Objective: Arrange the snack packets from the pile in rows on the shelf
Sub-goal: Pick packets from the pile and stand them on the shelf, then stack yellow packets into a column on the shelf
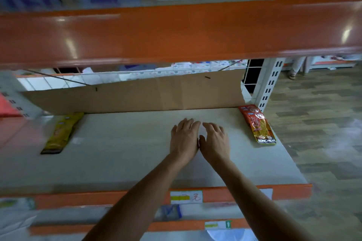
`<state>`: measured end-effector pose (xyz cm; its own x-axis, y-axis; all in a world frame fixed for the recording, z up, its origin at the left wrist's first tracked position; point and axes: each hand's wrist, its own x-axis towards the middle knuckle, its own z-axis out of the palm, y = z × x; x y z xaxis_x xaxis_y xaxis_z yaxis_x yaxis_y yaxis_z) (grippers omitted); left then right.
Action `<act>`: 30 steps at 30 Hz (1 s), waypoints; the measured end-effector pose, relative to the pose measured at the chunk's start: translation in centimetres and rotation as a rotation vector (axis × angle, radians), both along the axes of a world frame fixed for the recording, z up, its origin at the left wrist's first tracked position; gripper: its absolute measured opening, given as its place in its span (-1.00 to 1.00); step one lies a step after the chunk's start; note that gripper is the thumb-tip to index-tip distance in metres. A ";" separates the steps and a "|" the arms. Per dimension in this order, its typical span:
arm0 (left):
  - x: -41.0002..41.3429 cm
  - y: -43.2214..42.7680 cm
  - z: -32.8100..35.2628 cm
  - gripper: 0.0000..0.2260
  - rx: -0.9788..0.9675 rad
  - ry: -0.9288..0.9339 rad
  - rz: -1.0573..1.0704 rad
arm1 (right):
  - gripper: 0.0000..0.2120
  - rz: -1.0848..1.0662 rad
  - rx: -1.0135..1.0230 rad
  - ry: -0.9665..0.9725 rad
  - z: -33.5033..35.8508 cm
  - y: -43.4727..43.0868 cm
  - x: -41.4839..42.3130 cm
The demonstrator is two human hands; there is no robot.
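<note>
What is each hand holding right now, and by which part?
Nothing: left hand and right hand are open, side by side over the shelf, apart from the red packets.

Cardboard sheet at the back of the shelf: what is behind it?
Above the top edge of the cardboard sheet, a white grid and blurred white goods show behind it. Whatever stands directly behind the sheet, lower down, is covered and cannot be seen.
</note>
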<state>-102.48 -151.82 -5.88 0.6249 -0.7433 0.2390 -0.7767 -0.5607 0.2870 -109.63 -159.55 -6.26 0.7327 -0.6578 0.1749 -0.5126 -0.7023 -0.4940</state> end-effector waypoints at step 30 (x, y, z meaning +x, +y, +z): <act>21.1 48.4 0.0 -0.61 -0.018 0.015 0.719 | -0.67 0.602 0.103 0.004 0.8 44.8 26.3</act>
<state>-81.39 -103.37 -5.85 0.9615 -0.1425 0.2349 -0.2127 -0.9272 0.3083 -83.37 -114.74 -5.48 0.9816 -0.1410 0.1290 -0.0421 -0.8180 -0.5737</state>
